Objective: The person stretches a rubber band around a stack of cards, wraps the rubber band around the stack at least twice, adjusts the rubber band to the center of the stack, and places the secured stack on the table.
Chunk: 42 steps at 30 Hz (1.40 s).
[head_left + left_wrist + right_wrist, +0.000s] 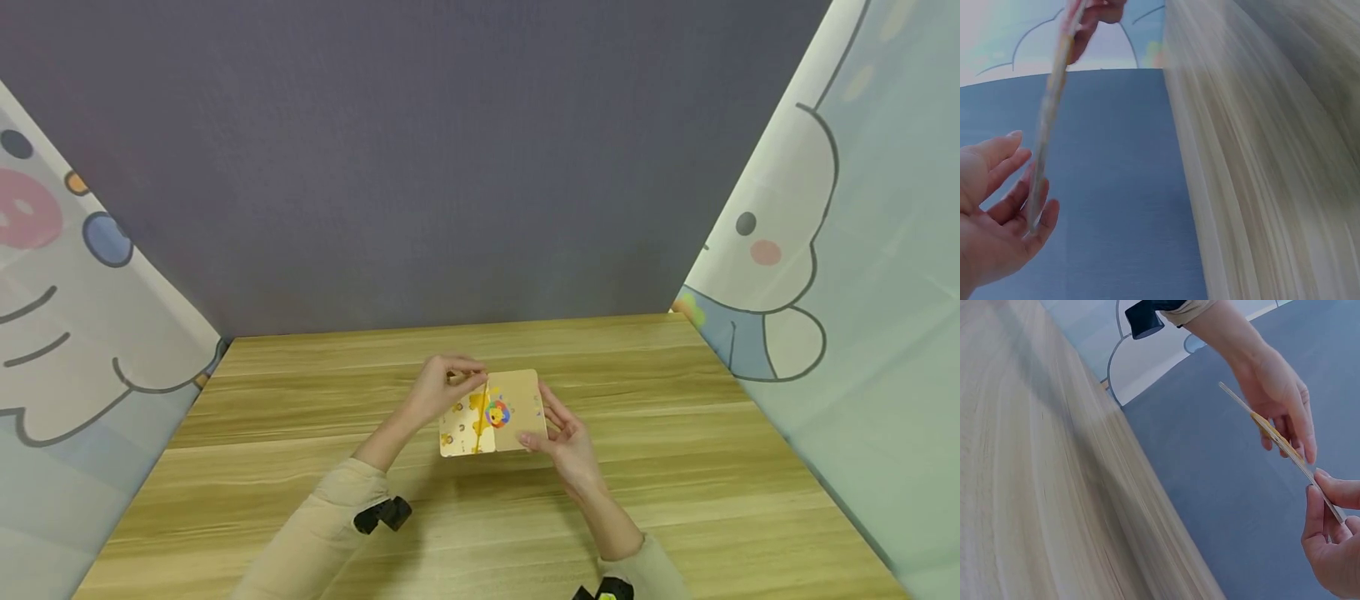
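A small notebook with a tan and patterned cover is held up above the table, tilted. It bears a colourful cartoon bear, and a yellow elastic band runs across its front. My right hand grips the notebook's right edge, thumb on the front and fingers behind. At the top edge, my left hand has its thumb and index fingertips together on the band's upper end. Both wrist views show the notebook edge-on; the right wrist view has the left hand beside its banded part.
Below the hands lies a wood-grain table. A dark grey panel stands along its back edge. Light cloths with cartoon animals hang at the left and right sides.
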Each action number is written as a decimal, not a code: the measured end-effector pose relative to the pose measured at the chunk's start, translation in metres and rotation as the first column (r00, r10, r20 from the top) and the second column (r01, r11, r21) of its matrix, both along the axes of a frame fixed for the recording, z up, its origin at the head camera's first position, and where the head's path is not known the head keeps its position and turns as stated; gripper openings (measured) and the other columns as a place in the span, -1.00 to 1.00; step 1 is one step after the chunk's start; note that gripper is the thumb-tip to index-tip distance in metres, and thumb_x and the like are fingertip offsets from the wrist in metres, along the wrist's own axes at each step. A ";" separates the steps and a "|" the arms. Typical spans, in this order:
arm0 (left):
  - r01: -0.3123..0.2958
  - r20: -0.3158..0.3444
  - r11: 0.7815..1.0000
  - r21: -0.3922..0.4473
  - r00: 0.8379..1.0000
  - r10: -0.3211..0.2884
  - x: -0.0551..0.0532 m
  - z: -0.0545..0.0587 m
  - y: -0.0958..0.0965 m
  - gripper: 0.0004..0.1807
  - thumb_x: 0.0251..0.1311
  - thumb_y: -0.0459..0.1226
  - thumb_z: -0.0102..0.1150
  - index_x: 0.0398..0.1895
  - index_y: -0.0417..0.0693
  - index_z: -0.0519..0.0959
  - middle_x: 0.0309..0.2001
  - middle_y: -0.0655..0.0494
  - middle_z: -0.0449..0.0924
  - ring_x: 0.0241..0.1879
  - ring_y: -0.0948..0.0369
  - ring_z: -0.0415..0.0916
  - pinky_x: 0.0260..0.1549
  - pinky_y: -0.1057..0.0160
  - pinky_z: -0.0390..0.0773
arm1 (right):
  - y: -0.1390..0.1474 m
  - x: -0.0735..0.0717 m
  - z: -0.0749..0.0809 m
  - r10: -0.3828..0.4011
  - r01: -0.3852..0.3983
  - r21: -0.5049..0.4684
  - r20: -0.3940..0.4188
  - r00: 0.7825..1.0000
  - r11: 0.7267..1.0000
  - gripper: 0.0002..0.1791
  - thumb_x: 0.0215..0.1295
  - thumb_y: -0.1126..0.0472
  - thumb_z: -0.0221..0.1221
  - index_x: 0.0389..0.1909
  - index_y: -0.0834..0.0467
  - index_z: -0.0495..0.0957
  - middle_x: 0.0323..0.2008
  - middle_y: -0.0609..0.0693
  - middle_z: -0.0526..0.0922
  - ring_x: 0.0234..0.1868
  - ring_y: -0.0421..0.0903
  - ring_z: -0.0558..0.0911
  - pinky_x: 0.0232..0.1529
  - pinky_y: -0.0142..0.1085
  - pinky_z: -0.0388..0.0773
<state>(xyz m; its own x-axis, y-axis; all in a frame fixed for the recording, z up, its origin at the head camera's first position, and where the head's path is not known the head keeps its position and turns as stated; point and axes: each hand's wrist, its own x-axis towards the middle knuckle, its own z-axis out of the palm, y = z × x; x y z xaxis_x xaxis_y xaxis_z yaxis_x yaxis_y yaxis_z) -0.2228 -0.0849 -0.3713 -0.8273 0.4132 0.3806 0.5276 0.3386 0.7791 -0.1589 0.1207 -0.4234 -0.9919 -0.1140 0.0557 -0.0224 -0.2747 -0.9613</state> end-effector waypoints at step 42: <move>-0.243 0.201 0.733 0.636 0.969 0.147 0.051 -0.106 0.022 -0.84 0.16 -0.31 0.09 -0.31 -0.23 0.61 -0.51 -0.02 0.60 -0.60 0.18 0.54 -0.69 0.31 0.53 | 0.005 -0.026 0.008 -0.072 0.073 -0.170 0.014 0.997 0.983 -0.16 0.04 0.64 0.04 0.33 0.06 0.04 -0.05 0.03 0.45 -0.48 -0.23 0.57 -0.41 -0.49 0.53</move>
